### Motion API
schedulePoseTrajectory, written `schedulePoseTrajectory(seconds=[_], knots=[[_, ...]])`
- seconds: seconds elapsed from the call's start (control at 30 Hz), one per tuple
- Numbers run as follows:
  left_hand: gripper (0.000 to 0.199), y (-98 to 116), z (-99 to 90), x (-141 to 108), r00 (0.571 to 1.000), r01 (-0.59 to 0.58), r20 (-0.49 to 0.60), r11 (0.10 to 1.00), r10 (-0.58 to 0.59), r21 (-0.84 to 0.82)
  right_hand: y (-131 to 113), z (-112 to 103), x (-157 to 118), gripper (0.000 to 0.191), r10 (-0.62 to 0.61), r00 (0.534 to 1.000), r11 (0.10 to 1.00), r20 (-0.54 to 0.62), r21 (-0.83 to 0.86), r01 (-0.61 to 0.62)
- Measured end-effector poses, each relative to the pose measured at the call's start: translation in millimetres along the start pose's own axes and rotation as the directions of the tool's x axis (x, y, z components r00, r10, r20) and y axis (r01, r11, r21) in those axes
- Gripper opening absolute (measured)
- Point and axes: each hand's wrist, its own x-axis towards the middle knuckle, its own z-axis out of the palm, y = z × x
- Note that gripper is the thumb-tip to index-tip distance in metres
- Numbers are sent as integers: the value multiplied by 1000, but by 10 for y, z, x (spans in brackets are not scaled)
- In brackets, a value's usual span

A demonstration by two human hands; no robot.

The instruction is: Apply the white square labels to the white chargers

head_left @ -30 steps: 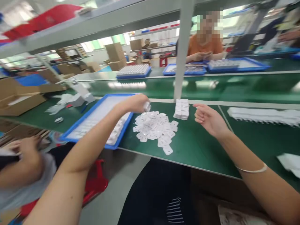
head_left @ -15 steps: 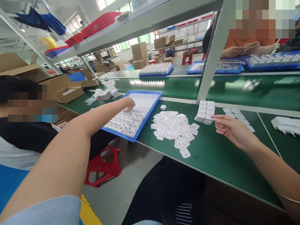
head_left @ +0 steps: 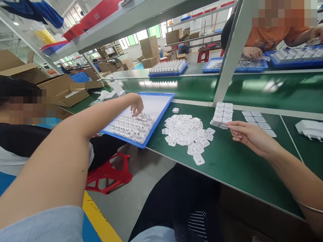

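My left hand point(head_left: 137, 105) reaches across to a blue-rimmed tray point(head_left: 157, 129), its fingers bent down and closed at the rows of small white pieces with metal pins point(head_left: 132, 127). What those fingers grip is hidden. My right hand point(head_left: 243, 132) has thumb and forefinger pinched at the near right corner of a stack of white square pieces point(head_left: 222, 114). Whether a piece is between the fingertips I cannot make out. Between the hands lies a loose heap of thin white square plates with cut-outs point(head_left: 185, 131). One small white piece point(head_left: 175, 110) sits just behind the heap.
Flat white squares point(head_left: 257, 121) lie in rows beyond my right hand, with a white plastic device point(head_left: 310, 129) farther right. A shelf post point(head_left: 230, 50) rises behind the stack. One person sits at my left; another works across the bench beside blue trays point(head_left: 209, 65).
My left hand has lifted slightly and turned, so its bent fingers now show. The right hand stays at the stack's corner. Across the bench, the co-worker's hands have moved apart. The view has shifted slightly.
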Motion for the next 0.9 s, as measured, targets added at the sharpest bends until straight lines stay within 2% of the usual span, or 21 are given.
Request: schedulePoseTrajectory(seconds=[0.1, 0.17, 0.3, 0.47, 0.73, 0.9], knots=[[44, -76, -193, -40, 981, 91, 176, 995, -85, -29, 5, 1, 1, 18, 8, 1000, 1000, 7, -9, -8], [52, -116, -211, -59, 976, 91, 204, 993, -74, -73, 19, -8, 12, 17, 17, 1000, 1000, 12, -11, -17], [64, -167, -14, -27, 984, 75, 169, 990, -54, -122, 51, -33, 41, 17, 6, 1000, 999, 26, -36, -5], [64, -222, 194, -25, 992, 89, 99, 988, -77, -124, 55, -29, 40, 21, 41, 998, 996, 37, -76, -38], [58, -264, 187, -260, 990, 88, 127, 977, -64, -196, 65, -1, 33, 25, 115, 992, 978, 55, -183, -103], [52, -192, 248, -194, 998, 56, 47, 980, -48, -189, 98, -26, 65, 28, 111, 991, 976, 69, -196, -96]])
